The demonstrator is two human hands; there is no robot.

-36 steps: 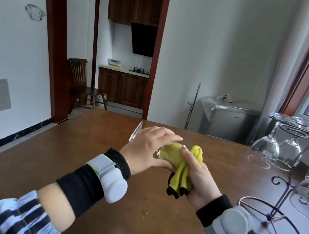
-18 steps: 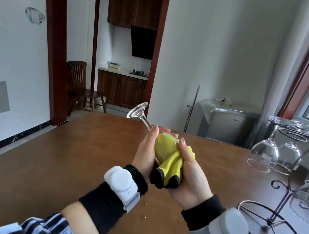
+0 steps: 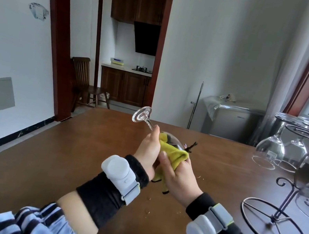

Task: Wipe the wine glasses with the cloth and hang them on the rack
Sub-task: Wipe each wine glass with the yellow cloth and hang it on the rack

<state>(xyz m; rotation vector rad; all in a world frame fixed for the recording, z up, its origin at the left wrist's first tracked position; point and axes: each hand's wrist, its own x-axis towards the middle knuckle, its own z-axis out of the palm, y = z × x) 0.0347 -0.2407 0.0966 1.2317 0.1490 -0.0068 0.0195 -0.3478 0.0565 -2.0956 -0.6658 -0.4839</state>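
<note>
i see the brown table (image 3: 43, 159) filling the lower view, with the wire rack (image 3: 285, 210) at its right edge carrying glasses (image 3: 269, 149) upside down. above the table's middle my left hand (image 3: 146, 152) grips a wine glass (image 3: 141, 114) tilted foot-up, while my right hand (image 3: 178, 174) clutches the yellow cloth (image 3: 174, 153) against its bowl, hands close together.

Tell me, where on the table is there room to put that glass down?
The table is bare on the left, from the left hand to the wall-side edge, and along the far edge. The right is crowded: the rack with its hanging glasses fills it.
</note>
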